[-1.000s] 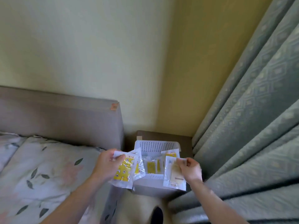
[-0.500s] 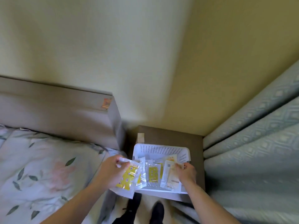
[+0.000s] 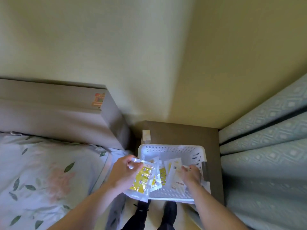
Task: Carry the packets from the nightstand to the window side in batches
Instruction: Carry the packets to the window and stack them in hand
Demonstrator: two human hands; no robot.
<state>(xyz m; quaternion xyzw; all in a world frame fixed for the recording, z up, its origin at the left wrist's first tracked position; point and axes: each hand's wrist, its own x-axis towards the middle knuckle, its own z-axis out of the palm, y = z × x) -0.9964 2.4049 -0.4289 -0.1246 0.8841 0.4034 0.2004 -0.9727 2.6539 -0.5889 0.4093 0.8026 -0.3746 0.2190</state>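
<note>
Holding yellow packets (image 3: 141,179) over white basket (image 3: 172,149) containing more, both hands

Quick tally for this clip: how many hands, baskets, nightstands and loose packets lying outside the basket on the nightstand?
Hands: 2, left hand and right hand
Baskets: 1, white basket
Nightstands: 1, nightstand
Loose packets outside the basket: 1, loose packet
Total: 5
</note>
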